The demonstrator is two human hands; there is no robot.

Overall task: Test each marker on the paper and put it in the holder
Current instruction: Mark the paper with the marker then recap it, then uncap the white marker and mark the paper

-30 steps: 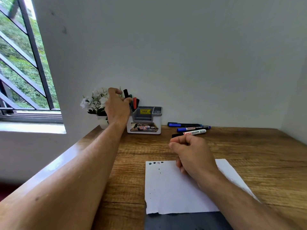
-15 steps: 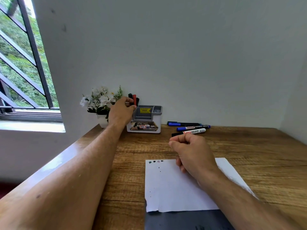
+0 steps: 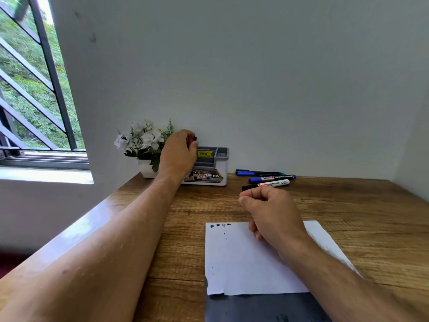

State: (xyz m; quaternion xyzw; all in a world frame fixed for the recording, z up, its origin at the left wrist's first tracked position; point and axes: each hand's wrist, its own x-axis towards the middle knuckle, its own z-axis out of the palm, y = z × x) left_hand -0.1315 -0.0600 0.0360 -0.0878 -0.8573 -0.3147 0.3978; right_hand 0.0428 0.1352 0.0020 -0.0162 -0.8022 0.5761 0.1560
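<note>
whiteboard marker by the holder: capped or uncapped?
Capped. The whiteboard marker lies flat on the desk, black cap on its left end.

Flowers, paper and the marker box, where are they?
Flowers (image 3: 144, 138), head view, on a white bloom.
Paper (image 3: 241, 263), head view, on the bare white middle.
Marker box (image 3: 220, 168), head view, on its white front wall.
</note>
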